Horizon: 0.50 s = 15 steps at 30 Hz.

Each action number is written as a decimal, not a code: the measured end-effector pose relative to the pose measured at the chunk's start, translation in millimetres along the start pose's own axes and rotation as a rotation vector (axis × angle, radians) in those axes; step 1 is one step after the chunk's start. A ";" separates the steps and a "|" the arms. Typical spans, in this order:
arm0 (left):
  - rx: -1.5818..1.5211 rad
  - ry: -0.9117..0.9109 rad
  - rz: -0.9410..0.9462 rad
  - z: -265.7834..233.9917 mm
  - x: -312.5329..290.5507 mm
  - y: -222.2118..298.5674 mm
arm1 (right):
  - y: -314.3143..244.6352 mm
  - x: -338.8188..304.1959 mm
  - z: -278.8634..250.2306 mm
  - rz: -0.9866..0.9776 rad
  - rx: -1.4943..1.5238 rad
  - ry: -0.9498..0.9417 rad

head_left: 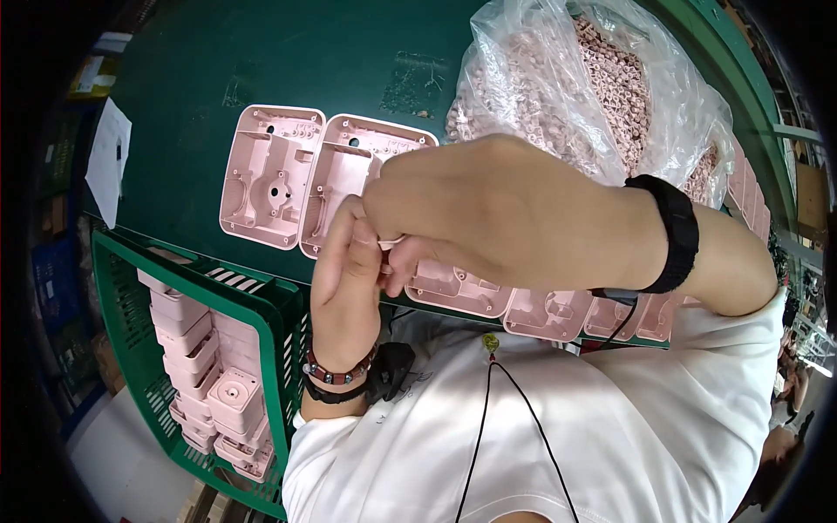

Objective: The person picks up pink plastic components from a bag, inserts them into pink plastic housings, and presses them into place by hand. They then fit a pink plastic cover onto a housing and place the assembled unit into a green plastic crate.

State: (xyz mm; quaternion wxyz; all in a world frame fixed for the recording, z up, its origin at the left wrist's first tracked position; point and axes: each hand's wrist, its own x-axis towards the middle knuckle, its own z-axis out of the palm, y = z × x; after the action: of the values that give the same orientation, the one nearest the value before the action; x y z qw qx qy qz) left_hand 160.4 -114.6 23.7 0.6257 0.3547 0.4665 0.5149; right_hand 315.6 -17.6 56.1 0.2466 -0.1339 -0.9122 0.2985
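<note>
My left hand (345, 275) and my right hand (484, 209) meet over the near edge of the table, their fingertips pinched together. Between them shows a sliver of a small pale pink part (390, 243); my fingers cover most of it, so its exact kind cannot be made out. Just beyond my hands lie two pink plastic housings, open side up: one on the left (283, 174), seen whole, and another beside it (336, 166), partly covered by my right hand. Each has inner walls and screw posts.
A clear plastic bag (523, 96) full of small pink parts stands at the far right. More pink housings (545, 312) line the table's near edge. At lower left, a green crate (292, 349) holds stacked pink housings (235, 397). A white sheet (109, 161) hangs at the table's left edge.
</note>
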 end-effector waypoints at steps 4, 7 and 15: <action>0.606 0.202 0.215 -18.3 16.1 3.6 | 36.7 26.6 -16.0 0.040 -0.236 -0.046; 1.404 0.511 0.387 -23.9 25.3 7.8 | 56.8 47.7 0.9 -0.007 -0.384 -0.187; 1.501 0.406 0.235 -33.5 30.1 3.9 | 82.9 61.6 24.6 -0.188 -0.600 -0.192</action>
State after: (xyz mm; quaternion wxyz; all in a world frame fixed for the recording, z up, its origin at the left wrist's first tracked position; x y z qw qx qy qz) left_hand 128.4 -85.6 10.2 0.0629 0.6286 0.7541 0.1797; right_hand 258.8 59.9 11.1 0.1356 -0.0872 -0.9869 0.0037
